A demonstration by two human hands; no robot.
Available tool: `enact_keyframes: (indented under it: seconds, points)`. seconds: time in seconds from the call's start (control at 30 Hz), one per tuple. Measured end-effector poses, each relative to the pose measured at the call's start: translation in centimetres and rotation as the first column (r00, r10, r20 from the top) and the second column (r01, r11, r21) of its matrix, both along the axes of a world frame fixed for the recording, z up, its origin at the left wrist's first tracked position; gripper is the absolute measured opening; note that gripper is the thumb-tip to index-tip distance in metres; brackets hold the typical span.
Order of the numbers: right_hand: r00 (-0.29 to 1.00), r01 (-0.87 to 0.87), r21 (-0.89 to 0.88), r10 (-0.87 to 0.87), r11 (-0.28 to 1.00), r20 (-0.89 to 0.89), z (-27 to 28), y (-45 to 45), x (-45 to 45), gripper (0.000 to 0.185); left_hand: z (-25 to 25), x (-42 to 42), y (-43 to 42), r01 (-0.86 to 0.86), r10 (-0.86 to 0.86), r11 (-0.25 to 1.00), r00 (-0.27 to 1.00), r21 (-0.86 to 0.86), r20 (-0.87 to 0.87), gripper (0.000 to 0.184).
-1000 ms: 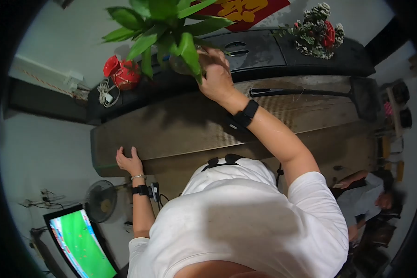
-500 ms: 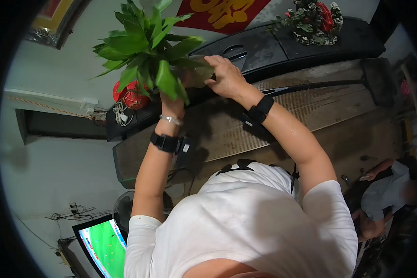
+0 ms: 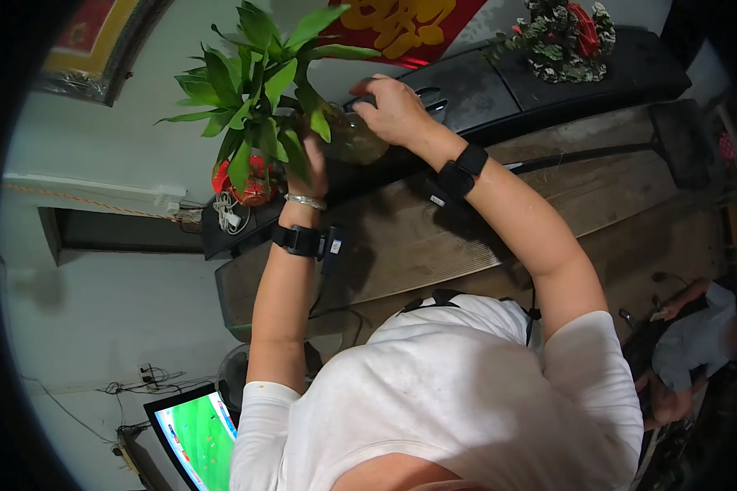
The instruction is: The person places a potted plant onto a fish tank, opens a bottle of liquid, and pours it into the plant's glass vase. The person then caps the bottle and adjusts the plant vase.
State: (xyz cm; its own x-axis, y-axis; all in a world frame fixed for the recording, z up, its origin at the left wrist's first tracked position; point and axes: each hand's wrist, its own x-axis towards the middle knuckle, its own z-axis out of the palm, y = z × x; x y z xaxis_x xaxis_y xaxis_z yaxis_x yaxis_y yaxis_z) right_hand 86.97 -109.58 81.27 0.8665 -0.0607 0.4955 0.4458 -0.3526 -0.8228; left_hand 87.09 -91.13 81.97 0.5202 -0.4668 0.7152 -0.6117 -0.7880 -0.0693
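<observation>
A leafy green plant (image 3: pixel 258 90) stands in a clear glass vase (image 3: pixel 359 141), and its leaves spread toward the upper left. My left hand (image 3: pixel 314 164) is up against the stems beside the vase. Leaves cover most of its fingers, so their grip is hidden. Over the vase's right side is my right hand (image 3: pixel 397 113), thumb and fingers apart, close to the glass. Whether it touches the vase is unclear.
A long dark cabinet (image 3: pixel 540 86) runs along the wall, bearing a flower arrangement (image 3: pixel 569 45) and a red pot (image 3: pixel 255 182) with a white cable. In front is a wooden bench (image 3: pixel 434 221). A person (image 3: pixel 688 344) sits at lower right; a television (image 3: pixel 196 438) is on at lower left.
The view has shifted slightly. My right hand's fingers have lifted and spread from the vase, showing more glass. The leaves have swung a little, and my left hand stays by the stems.
</observation>
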Motion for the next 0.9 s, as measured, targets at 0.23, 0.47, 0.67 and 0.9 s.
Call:
enact_keyframes:
  seconds: [0.23, 0.47, 0.67, 0.9]
  points:
    - [0.995, -0.048, -0.147, 0.035, 0.988, -0.095, -1.6, 1.3, -3.1, 0.058, 2.0, -3.6, -4.3, -0.311, -0.394, 0.468, 0.764, -0.827, -0.51, 0.027]
    - [0.999, 0.015, -0.165, -0.022, 0.986, -0.037, -3.6, 2.2, -3.8, 0.058, -0.5, -1.7, -2.9, -0.028, -0.019, 0.961, 0.986, -0.274, -0.166, 0.04]
    - [0.992, 0.104, -0.199, -0.089, 0.975, 0.085, -4.1, 2.4, -4.1, 0.056, -0.2, 0.5, -2.9, -0.103, -0.004, 0.941, 0.949, -0.322, -0.315, 0.034]
    - [0.996, 0.086, -0.242, -0.076, 0.967, 0.048, -4.2, 2.5, -4.1, 0.052, 2.8, -0.5, -3.2, -0.104, -0.091, 0.805, 0.951, -0.583, -0.294, 0.01]
